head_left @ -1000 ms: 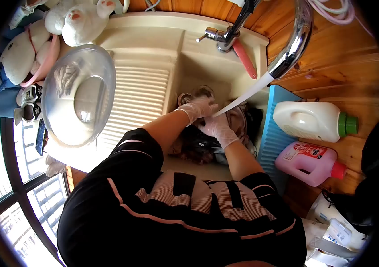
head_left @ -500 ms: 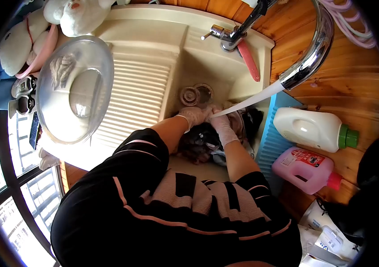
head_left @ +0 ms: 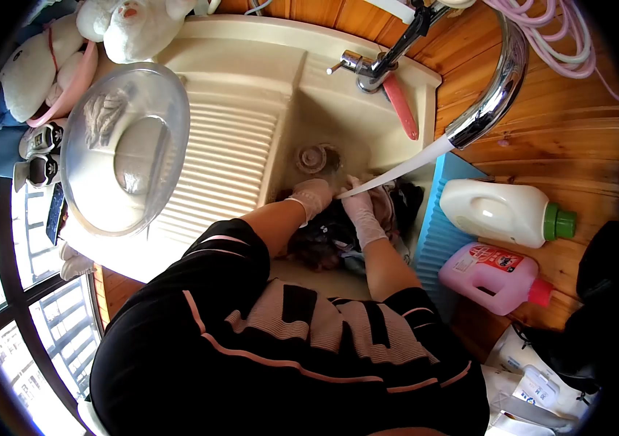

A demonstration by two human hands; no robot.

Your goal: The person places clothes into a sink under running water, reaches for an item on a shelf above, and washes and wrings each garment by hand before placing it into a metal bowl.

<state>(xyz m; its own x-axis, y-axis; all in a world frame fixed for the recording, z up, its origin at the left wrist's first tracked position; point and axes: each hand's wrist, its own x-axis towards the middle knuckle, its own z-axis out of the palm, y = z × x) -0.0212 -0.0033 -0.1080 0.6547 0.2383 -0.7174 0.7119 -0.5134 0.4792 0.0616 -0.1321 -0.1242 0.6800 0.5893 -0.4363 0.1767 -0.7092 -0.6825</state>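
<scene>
Both hands wear thin translucent gloves, low in the sink basin [head_left: 331,116]. My left hand [head_left: 312,198] is at the left edge of the wet dark clothes [head_left: 327,234], its fingers curled; what they hold is hidden. Just right of it, my right hand [head_left: 358,203] bends over the clothes at the stream, fingers closed on something too small to make out. Water [head_left: 404,166] runs from the chrome faucet [head_left: 480,120] and lands between the hands. Beyond them the round drain strainer [head_left: 311,158] shows on the basin floor.
A clear plastic tub [head_left: 126,149] with a greyish cloth stands left on the ribbed washboard [head_left: 226,145]. Right of the sink are a blue washboard [head_left: 440,211], a white bottle [head_left: 495,212] and a pink bottle [head_left: 491,277]. A red-handled object [head_left: 399,105] lies behind the basin.
My hands have drawn back from the drain area, uncovering the strainer, and now sit slightly apart. Water keeps running. The whole view has shifted a little.
</scene>
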